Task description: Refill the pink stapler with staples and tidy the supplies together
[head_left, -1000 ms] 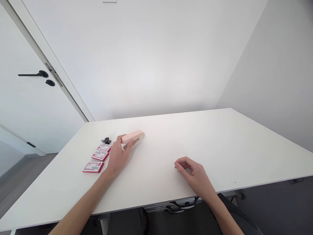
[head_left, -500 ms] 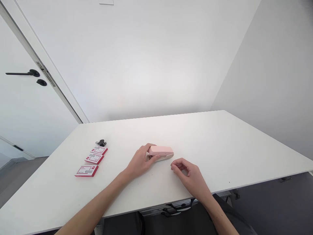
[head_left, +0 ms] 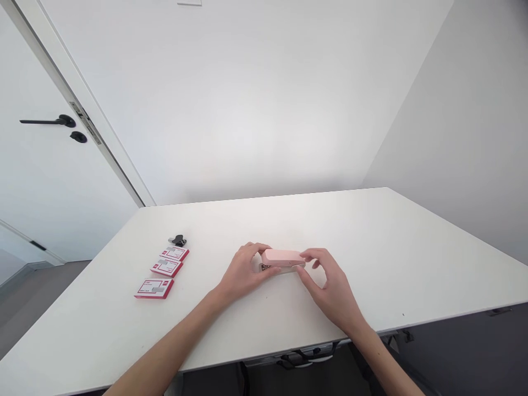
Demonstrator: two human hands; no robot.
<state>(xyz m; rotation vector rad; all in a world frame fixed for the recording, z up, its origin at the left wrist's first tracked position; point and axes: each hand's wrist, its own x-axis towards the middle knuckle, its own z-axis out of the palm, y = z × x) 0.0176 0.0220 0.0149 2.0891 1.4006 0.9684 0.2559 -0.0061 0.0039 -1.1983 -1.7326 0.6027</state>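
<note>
A pink stapler (head_left: pixel 282 257) with a pale base lies across the middle of the table, close in front of me. My left hand (head_left: pixel 246 270) grips its left end, thumb along the near side of the base and fingers behind. At the stapler's right end, my right hand (head_left: pixel 328 280) has its fingers on the top and its thumb low on the near side, closed around that end. The fingers hide parts of both ends.
On the left of the white table (head_left: pixel 231 335) several things form a row: a black clip (head_left: pixel 179 240) and three red-and-white boxes, the nearest box (head_left: pixel 154 289) lying flat. A wall rises behind, and a door with a black handle (head_left: pixel 47 121) stands at left.
My right hand has moved up to the stapler's right end and taken hold of it. My left hand keeps its grip. The whole view has shifted slightly.
</note>
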